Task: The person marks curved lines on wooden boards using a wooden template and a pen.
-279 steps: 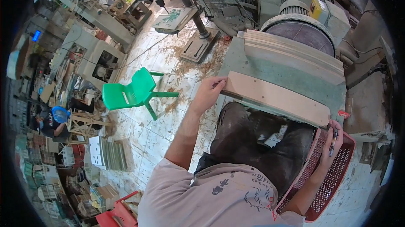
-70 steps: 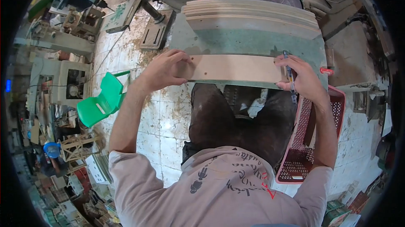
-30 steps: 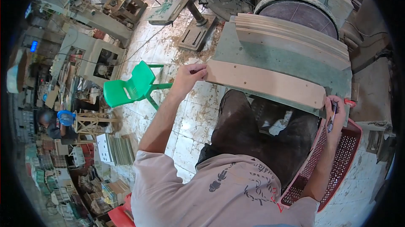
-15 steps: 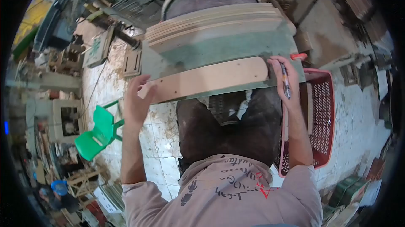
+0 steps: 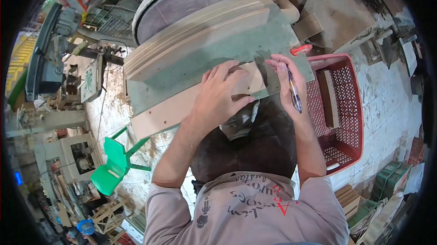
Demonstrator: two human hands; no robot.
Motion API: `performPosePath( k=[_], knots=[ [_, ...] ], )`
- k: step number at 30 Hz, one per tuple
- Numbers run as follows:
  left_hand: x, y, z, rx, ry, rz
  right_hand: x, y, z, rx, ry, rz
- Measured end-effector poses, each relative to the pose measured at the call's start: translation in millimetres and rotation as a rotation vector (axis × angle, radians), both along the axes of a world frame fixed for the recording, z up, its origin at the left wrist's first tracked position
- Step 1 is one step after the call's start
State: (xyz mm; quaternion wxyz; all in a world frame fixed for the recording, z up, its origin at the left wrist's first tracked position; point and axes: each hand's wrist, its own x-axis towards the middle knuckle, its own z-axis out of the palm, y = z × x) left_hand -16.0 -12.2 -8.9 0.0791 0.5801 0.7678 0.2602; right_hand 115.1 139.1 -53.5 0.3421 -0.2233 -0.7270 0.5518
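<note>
A long flat wooden board (image 5: 175,108) with small holes lies along the front edge of the green work surface (image 5: 195,65). My left hand (image 5: 221,91) rests over the board near its rounded right end, fingers spread and partly covering it. Just right of that end, my right hand (image 5: 290,79) holds a pen (image 5: 294,92) against its palm, with thumb and forefinger raised over the surface. Several similar boards (image 5: 195,38) stand on edge in a row at the back of the surface, before a large round disc (image 5: 182,10).
A red handle (image 5: 301,50) sits at the surface's right edge. Beside it on the floor is a red perforated crate (image 5: 357,122) with a wooden piece inside. A green plastic chair (image 5: 116,158) stands at the left. Machines line the far left.
My left hand has moved right from the board's left end to near its rounded end. The view has shifted and turned; my right hand still has the pen.
</note>
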Motion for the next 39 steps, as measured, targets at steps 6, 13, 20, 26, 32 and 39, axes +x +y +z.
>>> performPosePath(
  k=[6,13,20,26,32,39],
  knots=[
    [4,8,-6,-0.057,-0.096,0.078,3,3,-1,-0.045,0.011,0.026],
    [3,9,-10,-0.051,-0.064,0.074,10,11,3,-0.122,-0.004,0.105],
    [2,8,-15,-0.057,-0.021,0.058,11,15,3,-0.235,0.071,0.157],
    [2,7,-17,-0.039,0.002,0.050,11,16,8,-0.266,0.041,0.165],
    [3,6,-19,-0.037,0.008,0.062,10,33,16,-0.495,-0.036,0.306],
    [3,8,-14,-0.091,0.020,0.049,-19,29,14,-0.681,0.056,0.206]
  ],
)
